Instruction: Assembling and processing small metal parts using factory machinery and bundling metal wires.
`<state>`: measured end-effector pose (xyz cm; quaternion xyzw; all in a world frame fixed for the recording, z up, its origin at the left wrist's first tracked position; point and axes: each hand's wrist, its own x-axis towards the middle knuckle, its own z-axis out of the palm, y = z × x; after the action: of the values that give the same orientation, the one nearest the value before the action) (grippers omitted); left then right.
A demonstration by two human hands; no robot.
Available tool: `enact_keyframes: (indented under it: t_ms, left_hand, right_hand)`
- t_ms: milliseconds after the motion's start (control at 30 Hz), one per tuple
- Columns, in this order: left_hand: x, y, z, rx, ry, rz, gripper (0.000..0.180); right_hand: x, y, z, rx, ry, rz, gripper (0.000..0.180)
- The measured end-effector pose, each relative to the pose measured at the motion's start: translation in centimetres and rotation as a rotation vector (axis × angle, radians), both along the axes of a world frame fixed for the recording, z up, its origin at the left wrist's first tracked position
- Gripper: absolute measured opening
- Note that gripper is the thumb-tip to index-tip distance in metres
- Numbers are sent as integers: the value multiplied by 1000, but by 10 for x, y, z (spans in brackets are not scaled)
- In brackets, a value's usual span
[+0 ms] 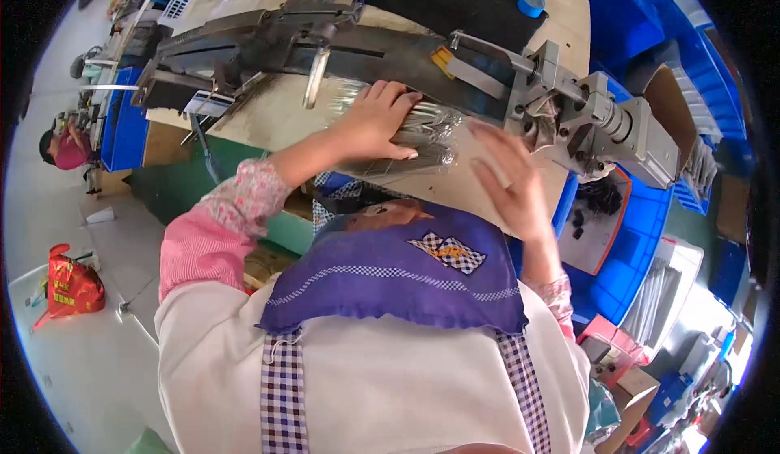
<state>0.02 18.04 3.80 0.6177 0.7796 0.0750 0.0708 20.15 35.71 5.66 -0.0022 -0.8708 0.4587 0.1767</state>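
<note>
My left hand (375, 121) lies flat on a bundle of thin metal rods in clear plastic wrap (426, 133) on the wooden workbench (268, 117). My right hand (512, 182) hovers open just right of the bundle, fingers spread and blurred, holding nothing. Behind the bundle runs a long dark metal machine (325, 40) with a grey clamp head (585, 117) at its right end, close to my right hand. A purple apron with a checked patch (398, 271) covers my front.
Blue plastic crates (634, 251) stand right of the bench, one holding dark small parts. A blue tape roll (530, 3) sits at the bench's far side. A red bag (73, 285) lies on the floor at left. Another person (65, 147) sits at far left.
</note>
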Motion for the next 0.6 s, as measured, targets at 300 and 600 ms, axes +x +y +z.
enact_keyframes:
  t_ms: [300,600]
  left_hand:
    - [21,-15,12,176,89,41,97]
    - [-28,-53,-5,37,8,-119,90]
  right_hand:
    - [-77,-22,-18,352,140,-58,47]
    - [-88,-36,-28,457,-8,-78,38]
